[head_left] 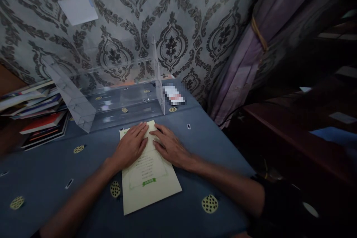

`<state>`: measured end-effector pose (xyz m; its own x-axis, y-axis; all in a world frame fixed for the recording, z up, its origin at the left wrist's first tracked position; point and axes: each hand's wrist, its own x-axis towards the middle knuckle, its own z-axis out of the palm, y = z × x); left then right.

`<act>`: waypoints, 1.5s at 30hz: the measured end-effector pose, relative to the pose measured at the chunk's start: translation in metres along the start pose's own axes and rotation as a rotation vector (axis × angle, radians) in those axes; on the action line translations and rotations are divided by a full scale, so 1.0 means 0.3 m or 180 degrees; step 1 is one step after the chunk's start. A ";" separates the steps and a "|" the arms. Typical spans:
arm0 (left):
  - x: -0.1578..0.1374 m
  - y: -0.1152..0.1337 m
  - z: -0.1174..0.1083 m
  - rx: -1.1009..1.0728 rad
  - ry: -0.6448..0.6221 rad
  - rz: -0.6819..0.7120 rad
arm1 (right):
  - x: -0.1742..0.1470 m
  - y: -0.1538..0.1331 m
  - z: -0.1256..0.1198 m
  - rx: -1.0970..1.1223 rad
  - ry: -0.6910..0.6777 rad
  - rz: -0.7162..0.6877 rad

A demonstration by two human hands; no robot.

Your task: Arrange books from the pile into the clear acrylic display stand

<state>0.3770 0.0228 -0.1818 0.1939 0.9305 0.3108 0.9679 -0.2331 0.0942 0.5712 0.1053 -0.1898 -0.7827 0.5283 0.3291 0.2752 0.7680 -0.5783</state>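
Note:
A cream-coloured booklet [147, 193] with small print and a green ribbon emblem lies on the blue patterned tablecloth, its print upside down to me. My left hand [133, 145] rests flat over the booklet's upper left part, fingers stretched out. On the upper right part lies my right hand [170, 147], its fingers apart and a little bent. Neither hand grips anything. The fingertips of both come close together near the far edge, and the hands hide part of the page.
Beyond the booklet stands a clear plastic rack [83, 115] near the patterned wall. A stack of books [41, 126] is at the left. A blurred white and red item [174, 95] lies right of the rack. A purple curtain [237, 81] hangs past the table's right edge.

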 end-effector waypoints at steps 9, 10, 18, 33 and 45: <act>0.072 -0.002 0.008 -0.0153 -0.0377 0.0201 | 0.007 0.013 0.004 0.0400 0.0212 -0.0123; 0.075 -0.003 0.008 -0.0164 -0.0407 0.0200 | 0.007 0.014 0.004 0.0430 0.0239 -0.0124; 0.075 -0.007 0.005 -0.0218 -0.0486 0.0125 | 0.004 0.024 0.003 0.0229 0.0374 -0.0058; 0.060 0.040 -0.022 -0.0050 -0.0548 -0.0135 | -0.010 0.048 0.016 -0.0084 0.0298 -0.0120; -0.151 0.000 -0.002 0.0412 0.0082 -0.1031 | -0.009 0.051 0.015 -0.0189 0.0192 -0.0097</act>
<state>0.3680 -0.0196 -0.1952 -0.1293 0.9425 0.3083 0.9911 0.1125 0.0716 0.5752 0.1139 -0.2029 -0.7567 0.5237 0.3913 0.2857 0.8032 -0.5226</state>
